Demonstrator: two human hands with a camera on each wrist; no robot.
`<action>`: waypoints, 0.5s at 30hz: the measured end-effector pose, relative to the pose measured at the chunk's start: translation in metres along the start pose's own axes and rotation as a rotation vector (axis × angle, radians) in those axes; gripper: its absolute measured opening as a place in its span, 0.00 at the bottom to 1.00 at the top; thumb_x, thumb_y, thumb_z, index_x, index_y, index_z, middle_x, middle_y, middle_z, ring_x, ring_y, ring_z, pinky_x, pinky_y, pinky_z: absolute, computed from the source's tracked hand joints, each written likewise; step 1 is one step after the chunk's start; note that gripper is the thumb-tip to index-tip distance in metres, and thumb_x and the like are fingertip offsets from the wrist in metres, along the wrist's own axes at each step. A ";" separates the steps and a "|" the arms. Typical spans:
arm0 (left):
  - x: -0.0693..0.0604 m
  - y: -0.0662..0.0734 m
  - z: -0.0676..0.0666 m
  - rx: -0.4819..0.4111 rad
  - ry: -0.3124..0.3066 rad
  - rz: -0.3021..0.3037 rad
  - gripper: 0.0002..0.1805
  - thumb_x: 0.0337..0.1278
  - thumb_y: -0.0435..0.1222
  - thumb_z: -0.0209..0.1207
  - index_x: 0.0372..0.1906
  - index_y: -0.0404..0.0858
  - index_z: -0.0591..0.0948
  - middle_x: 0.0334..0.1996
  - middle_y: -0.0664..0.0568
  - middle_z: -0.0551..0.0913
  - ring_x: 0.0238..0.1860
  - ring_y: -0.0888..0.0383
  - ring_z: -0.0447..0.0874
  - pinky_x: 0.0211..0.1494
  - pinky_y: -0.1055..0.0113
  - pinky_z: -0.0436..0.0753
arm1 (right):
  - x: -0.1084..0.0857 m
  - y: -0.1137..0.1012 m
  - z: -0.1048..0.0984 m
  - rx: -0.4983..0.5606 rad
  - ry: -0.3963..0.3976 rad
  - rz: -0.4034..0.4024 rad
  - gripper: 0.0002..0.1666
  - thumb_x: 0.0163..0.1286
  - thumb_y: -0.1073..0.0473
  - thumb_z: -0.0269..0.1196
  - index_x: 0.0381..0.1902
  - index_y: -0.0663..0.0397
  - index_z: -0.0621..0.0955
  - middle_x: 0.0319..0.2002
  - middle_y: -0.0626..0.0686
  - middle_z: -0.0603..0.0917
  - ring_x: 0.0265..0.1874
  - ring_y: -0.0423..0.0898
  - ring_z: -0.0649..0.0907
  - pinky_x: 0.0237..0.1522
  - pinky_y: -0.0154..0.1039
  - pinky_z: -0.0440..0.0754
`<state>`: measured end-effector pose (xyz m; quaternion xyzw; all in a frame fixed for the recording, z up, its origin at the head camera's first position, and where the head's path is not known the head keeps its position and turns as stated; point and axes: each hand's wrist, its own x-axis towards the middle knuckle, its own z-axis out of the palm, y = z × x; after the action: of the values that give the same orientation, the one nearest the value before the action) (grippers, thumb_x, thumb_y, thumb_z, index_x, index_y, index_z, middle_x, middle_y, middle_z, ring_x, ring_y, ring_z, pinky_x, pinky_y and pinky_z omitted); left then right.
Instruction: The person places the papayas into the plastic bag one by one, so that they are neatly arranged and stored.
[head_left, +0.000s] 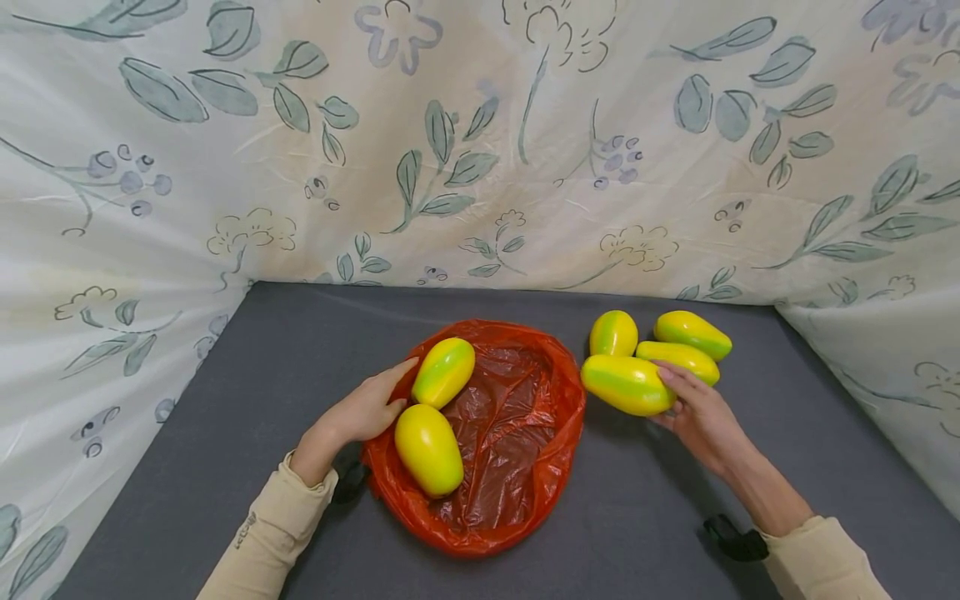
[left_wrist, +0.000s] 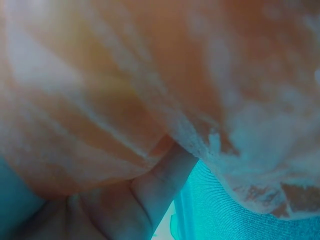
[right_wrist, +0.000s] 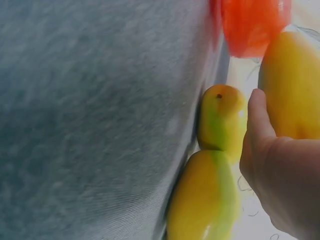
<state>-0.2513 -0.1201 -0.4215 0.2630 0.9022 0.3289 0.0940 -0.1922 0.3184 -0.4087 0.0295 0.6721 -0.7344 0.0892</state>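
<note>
- Right hand grips one yellow-green fruit, held just right of the red bag.
- Left hand touches the bag's left rim; its fingers are partly hidden, so I cannot tell whether it pinches the rim.
- Two more fruits lie inside the bag, along its left side, near that hand.
- Three others sit close together on the dark grey counter, beyond the gripped one.
- Leaf-and-flower printed cloth hangs behind.
</note>
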 end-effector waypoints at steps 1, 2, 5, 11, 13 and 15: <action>0.000 0.000 0.000 -0.001 0.000 0.001 0.34 0.61 0.23 0.53 0.71 0.26 0.56 0.66 0.31 0.63 0.64 0.37 0.63 0.64 0.43 0.63 | 0.000 -0.001 0.001 0.016 -0.007 -0.013 0.28 0.75 0.47 0.49 0.68 0.50 0.61 0.59 0.46 0.64 0.53 0.40 0.72 0.48 0.38 0.77; 0.000 0.000 0.000 -0.002 0.001 0.002 0.34 0.60 0.23 0.53 0.71 0.26 0.56 0.66 0.31 0.63 0.64 0.37 0.63 0.64 0.43 0.63 | 0.000 -0.002 0.003 0.027 -0.015 -0.025 0.27 0.76 0.48 0.49 0.67 0.50 0.62 0.59 0.47 0.64 0.53 0.40 0.72 0.48 0.37 0.77; 0.000 0.000 0.000 -0.005 0.004 0.006 0.34 0.60 0.22 0.53 0.70 0.25 0.56 0.65 0.31 0.63 0.64 0.37 0.63 0.64 0.43 0.63 | 0.000 -0.005 0.009 0.049 -0.036 -0.040 0.22 0.76 0.49 0.48 0.64 0.48 0.64 0.58 0.48 0.64 0.52 0.41 0.72 0.48 0.38 0.77; -0.001 0.000 0.000 -0.003 0.009 0.009 0.34 0.60 0.22 0.53 0.70 0.25 0.56 0.65 0.31 0.63 0.63 0.37 0.64 0.63 0.44 0.64 | 0.000 -0.007 0.026 0.036 -0.081 -0.014 0.20 0.77 0.49 0.47 0.62 0.48 0.66 0.57 0.48 0.67 0.51 0.43 0.72 0.50 0.41 0.76; -0.001 0.001 0.000 -0.003 0.008 0.009 0.34 0.60 0.22 0.53 0.70 0.25 0.56 0.65 0.31 0.63 0.63 0.37 0.64 0.63 0.44 0.64 | 0.001 -0.006 0.032 0.023 -0.092 -0.004 0.21 0.77 0.49 0.48 0.63 0.50 0.65 0.57 0.49 0.67 0.52 0.44 0.72 0.51 0.43 0.76; -0.001 0.001 0.000 -0.004 0.007 0.007 0.34 0.60 0.22 0.53 0.70 0.25 0.56 0.65 0.31 0.63 0.64 0.37 0.64 0.63 0.43 0.64 | 0.003 -0.005 0.037 0.011 -0.102 0.007 0.22 0.77 0.49 0.48 0.63 0.50 0.65 0.57 0.49 0.67 0.52 0.44 0.72 0.51 0.44 0.75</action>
<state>-0.2502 -0.1199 -0.4210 0.2648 0.9009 0.3318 0.0904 -0.1932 0.2821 -0.4007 -0.0052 0.6627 -0.7382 0.1260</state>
